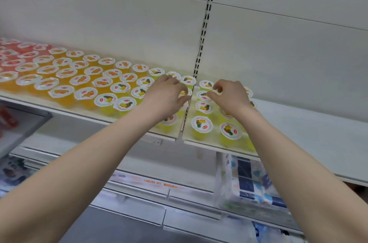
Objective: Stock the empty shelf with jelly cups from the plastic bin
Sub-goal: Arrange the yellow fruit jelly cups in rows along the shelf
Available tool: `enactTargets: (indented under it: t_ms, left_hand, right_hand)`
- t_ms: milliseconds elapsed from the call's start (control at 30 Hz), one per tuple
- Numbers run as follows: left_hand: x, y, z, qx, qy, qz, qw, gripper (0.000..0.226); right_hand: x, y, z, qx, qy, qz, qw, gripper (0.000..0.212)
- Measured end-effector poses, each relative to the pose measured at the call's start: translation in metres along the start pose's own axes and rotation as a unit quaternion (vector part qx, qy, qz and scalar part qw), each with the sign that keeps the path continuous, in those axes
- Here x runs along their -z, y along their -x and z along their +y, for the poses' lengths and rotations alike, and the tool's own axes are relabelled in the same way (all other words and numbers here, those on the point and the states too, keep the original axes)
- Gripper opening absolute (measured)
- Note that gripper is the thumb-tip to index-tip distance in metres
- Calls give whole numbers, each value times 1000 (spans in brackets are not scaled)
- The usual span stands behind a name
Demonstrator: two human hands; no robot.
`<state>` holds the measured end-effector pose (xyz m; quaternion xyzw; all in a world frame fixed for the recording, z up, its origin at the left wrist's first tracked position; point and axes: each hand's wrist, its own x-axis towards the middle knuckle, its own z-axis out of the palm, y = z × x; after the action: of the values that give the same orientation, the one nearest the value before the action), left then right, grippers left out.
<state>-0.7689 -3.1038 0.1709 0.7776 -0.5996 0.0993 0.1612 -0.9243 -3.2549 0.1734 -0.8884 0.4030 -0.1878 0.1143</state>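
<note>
While both forearms reached up from the bottom edge, a white back panel (119,13) filled the top half of the view, split by a slotted upright (207,13). Below it ran the shelf (298,123) – two pale boards meeting at a seam (186,115) right under the upright. The left board was packed edge to edge. The right board held cups only at its left end, the rest bare.

Jelly cups stood upright in tight diagonal rows, all the same type: clear tubs, white round foil lids with a fruit picture and a small red logo. Red jelly cups (12,51) sat far left and blurred, orange jelly cups (79,79) in the middle, yellow jelly cups (202,125) with pineapple lids on both sides of the seam.

Under the shelf, lower right, sat a plastic-wrapped pack (251,181) printed in blue and white, and a price rail (159,181) with orange print, unreadable.

Left hand (167,95) lay palm down just left of the seam, fingers curled round a yellow cup (185,93) – most of that cup hidden by the hand. Right hand (231,96) lay just right of the seam, over the back rows, thumb and forefinger nearly meeting at a lid. Could not tell whether it actually gripped anything. Both hands and wrists blocked several yellow cups behind them.
</note>
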Motion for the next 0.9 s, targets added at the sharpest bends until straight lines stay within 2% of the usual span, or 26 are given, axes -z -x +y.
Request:
enactTargets:
  t_ms: [100,233,400,500,733,900]
  left_hand:
    - [0,-25,-20,5,-13,-52,999,41]
    - [-6,-54,-36,-8,-25,-82,996,43]
    - [-9,-77,-32,-10,-42,-128,991,54]
    - [-16,-82,-27,-28,-87,-124,988,56]
    - [-25,-87,-25,-29,-76,-107,991,43]
    - [-25,-84,-27,-29,-75,-85,993,52]
  right_hand:
    - [-13,-11,-16,-35,30,-24,999,44]
    - [-21,-23,-27,-87,58,-45,994,45]
    - [-27,-28,-32,-106,70,-12,992,36]
    - [-32,-28,-29,-115,51,9,992,34]
    - [-36,-26,-25,-97,48,32,994,34]
    - [-35,-23,-22,-89,33,24,995,38]
